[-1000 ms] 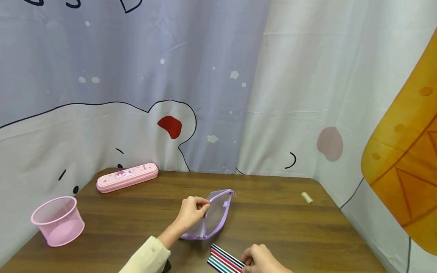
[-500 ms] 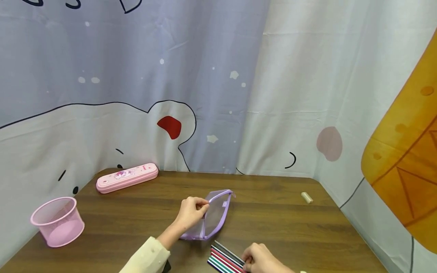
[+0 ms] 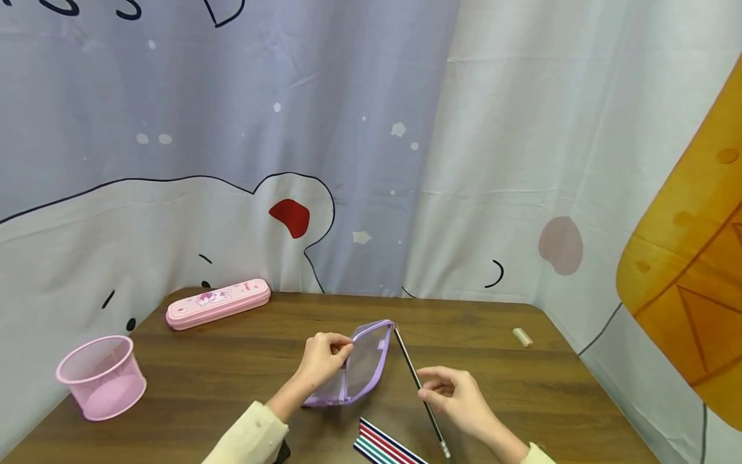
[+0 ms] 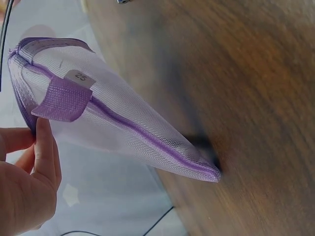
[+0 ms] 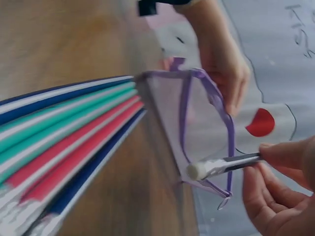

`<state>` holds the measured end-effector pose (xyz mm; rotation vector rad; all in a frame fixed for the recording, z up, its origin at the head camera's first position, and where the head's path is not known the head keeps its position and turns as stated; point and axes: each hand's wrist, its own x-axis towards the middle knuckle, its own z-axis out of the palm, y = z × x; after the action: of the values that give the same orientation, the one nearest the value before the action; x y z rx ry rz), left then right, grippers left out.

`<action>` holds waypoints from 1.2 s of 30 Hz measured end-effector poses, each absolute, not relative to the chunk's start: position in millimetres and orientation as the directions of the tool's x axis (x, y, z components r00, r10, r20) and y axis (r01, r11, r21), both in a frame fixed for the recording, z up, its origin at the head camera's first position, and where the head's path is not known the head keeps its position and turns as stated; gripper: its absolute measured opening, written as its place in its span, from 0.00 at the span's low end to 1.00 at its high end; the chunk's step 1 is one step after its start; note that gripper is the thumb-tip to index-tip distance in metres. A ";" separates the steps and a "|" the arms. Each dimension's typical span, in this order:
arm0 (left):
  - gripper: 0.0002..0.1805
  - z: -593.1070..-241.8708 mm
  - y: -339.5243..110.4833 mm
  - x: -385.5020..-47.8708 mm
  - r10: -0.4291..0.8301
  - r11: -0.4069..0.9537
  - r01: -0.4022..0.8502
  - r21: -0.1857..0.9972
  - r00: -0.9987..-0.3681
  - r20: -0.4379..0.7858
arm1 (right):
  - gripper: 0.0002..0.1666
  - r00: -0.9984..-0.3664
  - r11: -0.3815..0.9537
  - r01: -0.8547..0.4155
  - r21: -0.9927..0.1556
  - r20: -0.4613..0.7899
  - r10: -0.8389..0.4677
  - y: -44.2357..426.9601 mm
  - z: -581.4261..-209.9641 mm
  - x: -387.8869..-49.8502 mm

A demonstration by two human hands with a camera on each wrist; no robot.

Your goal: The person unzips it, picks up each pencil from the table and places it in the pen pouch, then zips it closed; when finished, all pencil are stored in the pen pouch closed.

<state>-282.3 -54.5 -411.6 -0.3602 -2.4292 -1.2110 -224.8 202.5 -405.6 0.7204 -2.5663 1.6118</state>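
Observation:
A purple mesh pouch [image 3: 366,364] stands on the table with its mouth spread, and the left hand [image 3: 322,364] pinches its rim. In the left wrist view that hand [image 4: 29,172] grips the mesh pouch [image 4: 123,118] beside a purple tab. The right hand [image 3: 460,399] holds a dark pencil [image 3: 410,364] between thumb and fingers, right of the pouch, its eraser end toward the table's near edge. The right wrist view shows the pencil's white eraser [image 5: 197,171] in front of the pouch mouth. Several striped pencils [image 3: 385,444], navy, red and green, lie side by side below the pouch.
A pink pencil case [image 3: 219,304] lies at the back left of the table [image 3: 493,361]. The pink mesh cup [image 3: 103,380] stands at the left edge. Near the back right corner is a small cream-coloured piece [image 3: 522,337]. A curtain hangs behind.
The right hand has lifted a dark pencil from the row and moved it up and slightly right, beside the pouch. The left hand still pinches the pouch rim, nearly unmoved.

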 end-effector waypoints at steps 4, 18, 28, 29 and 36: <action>0.05 -412.8 -55.2 -282.3 0.042 0.591 0.401 0.700 -0.882 0.470 | 0.22 -0.940 0.305 -0.323 -0.896 0.265 -0.217 198.0 -402.2 -235.2; 0.06 -412.3 -53.0 -282.7 0.012 0.571 0.380 0.727 -0.890 0.456 | 0.26 -0.996 0.039 -0.013 -0.999 0.009 -0.091 148.4 -423.4 -257.8; 0.07 -413.8 -43.1 -279.1 0.068 0.541 0.440 0.716 -0.872 0.485 | 0.23 -0.993 -0.022 0.081 -0.996 -0.079 -0.086 120.1 -429.6 -273.7; 0.07 -413.7 -42.2 -278.3 0.071 0.535 0.438 0.723 -0.876 0.478 | 0.23 -0.993 -0.023 0.091 -0.996 -0.089 -0.079 118.6 -429.5 -274.7; 0.07 -415.5 -35.9 -274.6 0.126 0.481 0.441 0.757 -0.890 0.438 | 0.21 -0.993 -0.024 0.106 -0.994 -0.105 -0.062 109.9 -428.3 -279.5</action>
<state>-274.6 -35.9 -415.5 -0.4785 -2.4083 -1.3708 -279.5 109.9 -428.3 -0.0523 -2.2724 2.3353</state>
